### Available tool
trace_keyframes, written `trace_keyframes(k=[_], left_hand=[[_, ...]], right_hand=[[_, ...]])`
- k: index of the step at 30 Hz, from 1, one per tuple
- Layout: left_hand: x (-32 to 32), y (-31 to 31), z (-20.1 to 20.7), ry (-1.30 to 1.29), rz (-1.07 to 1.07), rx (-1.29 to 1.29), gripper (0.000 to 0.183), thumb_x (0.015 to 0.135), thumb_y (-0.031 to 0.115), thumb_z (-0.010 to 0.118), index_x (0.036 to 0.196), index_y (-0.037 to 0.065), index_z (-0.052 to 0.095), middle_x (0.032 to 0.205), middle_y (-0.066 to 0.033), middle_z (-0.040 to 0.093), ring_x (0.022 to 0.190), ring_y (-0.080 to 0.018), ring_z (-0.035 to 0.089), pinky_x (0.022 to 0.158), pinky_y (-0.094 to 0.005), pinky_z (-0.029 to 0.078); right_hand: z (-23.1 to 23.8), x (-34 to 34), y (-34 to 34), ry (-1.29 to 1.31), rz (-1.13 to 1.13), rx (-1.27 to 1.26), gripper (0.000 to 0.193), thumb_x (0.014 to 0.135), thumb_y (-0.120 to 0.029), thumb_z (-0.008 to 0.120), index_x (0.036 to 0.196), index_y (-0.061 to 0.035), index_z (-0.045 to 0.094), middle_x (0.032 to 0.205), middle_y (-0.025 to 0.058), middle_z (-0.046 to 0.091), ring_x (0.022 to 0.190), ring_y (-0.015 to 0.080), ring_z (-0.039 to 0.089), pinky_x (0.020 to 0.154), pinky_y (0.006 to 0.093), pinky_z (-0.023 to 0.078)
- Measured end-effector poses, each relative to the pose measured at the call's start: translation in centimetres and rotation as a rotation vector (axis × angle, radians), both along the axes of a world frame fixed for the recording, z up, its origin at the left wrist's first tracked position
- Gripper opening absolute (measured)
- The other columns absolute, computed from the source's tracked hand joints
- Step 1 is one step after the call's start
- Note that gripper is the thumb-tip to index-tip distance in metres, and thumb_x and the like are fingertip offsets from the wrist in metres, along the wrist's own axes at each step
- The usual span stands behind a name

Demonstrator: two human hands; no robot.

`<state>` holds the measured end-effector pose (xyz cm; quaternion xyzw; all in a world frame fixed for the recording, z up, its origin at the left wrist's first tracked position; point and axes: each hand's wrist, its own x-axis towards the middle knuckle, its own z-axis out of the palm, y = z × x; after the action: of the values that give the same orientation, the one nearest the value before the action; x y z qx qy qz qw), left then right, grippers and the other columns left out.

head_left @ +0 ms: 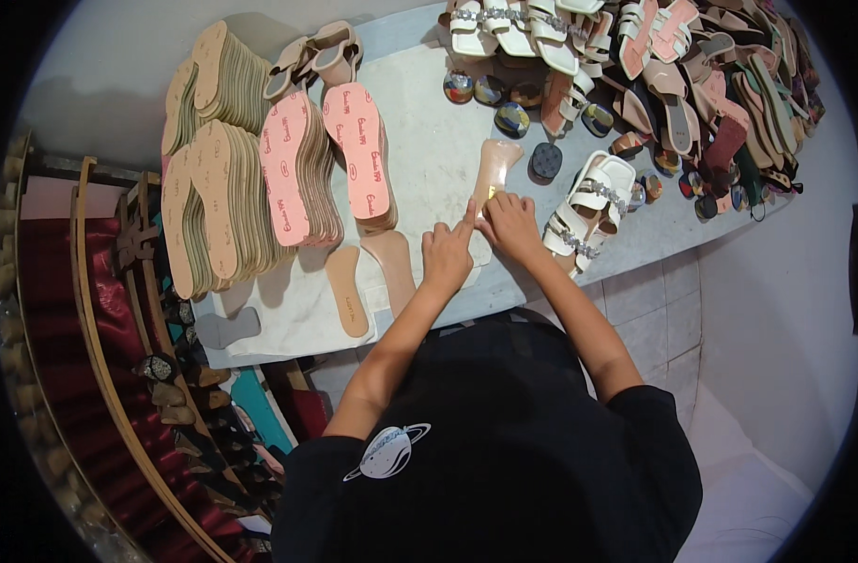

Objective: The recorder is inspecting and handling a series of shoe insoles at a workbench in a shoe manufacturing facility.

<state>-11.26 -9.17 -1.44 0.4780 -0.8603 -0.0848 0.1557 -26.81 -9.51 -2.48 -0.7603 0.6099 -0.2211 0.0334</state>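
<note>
A shiny beige shoe insole [500,159] lies on the table in front of me, its near end hidden under my fingers. On its surface a small gold-coloured patch [491,191] shows right at my fingertips. My right hand [513,228] is over the near part of this insole, fingers bent and drawn together by the gold patch; what they pinch is too small to make out. Beside it my left hand [447,255] has its index finger stretched out to the insole's left edge, while its other fingers are partly hidden.
Stacks of pink insoles [291,164] and tan insoles [224,202] stand left. Two loose beige insoles [347,298] lie near the front edge. White strapped sandals [593,206], a dark heel block [545,162] and a large shoe pile [710,84] are right. A wooden rack [110,272] stands lower left.
</note>
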Motion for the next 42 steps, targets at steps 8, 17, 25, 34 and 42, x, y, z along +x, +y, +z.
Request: trace_keyframes(k=[8,17,25,34,42], left_hand=[[0.2,-0.2,-0.1,-0.027,-0.051,-0.062,0.075,0.069,0.001,0.05,0.14,0.014,0.031,0.088,0.0014,0.061,0.069,-0.0213,0.046,0.061,-0.0342,0.031],[0.1,-0.1,-0.6,-0.034,-0.03,-0.125,0.076,0.067,0.0,0.051,0.139,0.018,0.033,0.087,0.0033,0.061,0.065,-0.0207,0.045,0.058,-0.0335,0.03],[-0.2,-0.4,0.4,-0.087,-0.041,-0.051,0.074,0.068,0.0,0.05,0.139,0.018,0.034,0.088,0.0022,0.06,0.067,-0.0217,0.045,0.06,-0.0345,0.03],[-0.6,0.3,-1.2,-0.119,-0.068,-0.05,0.056,0.07,0.003,0.05,0.125,0.013,0.051,0.113,0.0007,0.057,0.075,-0.0219,0.046,0.066,-0.0358,0.032],[-0.9,0.3,-1.1,-0.112,-0.078,-0.077,0.053,0.071,0.003,0.05,0.123,0.01,0.051,0.113,-0.0011,0.056,0.078,-0.0214,0.047,0.067,-0.0362,0.032]], right_hand=[[-0.9,-1.0,-2.3,0.332,0.341,-0.076,0.016,0.078,-0.023,0.055,0.083,-0.0082,0.055,0.08,0.0044,0.052,0.078,0.0205,0.051,0.071,0.0364,0.036],[0.4,-0.5,-0.6,-0.003,0.062,0.125,0.015,0.075,-0.019,0.056,0.082,-0.0057,0.054,0.081,0.0078,0.052,0.079,0.0227,0.052,0.07,0.0392,0.033],[-0.5,0.6,1.3,-0.089,-0.219,-0.01,0.012,0.077,-0.015,0.055,0.08,-0.0039,0.051,0.079,0.01,0.051,0.077,0.0263,0.051,0.068,0.0391,0.035],[0.6,0.5,2.2,-0.172,-0.189,0.045,0.014,0.082,-0.018,0.053,0.08,-0.0039,0.051,0.077,0.0106,0.051,0.074,0.0277,0.05,0.065,0.0397,0.036],[-0.5,0.8,2.3,-0.032,-0.19,0.043,0.015,0.083,-0.021,0.053,0.082,-0.0059,0.052,0.079,0.0095,0.051,0.076,0.0267,0.051,0.067,0.0391,0.035]])
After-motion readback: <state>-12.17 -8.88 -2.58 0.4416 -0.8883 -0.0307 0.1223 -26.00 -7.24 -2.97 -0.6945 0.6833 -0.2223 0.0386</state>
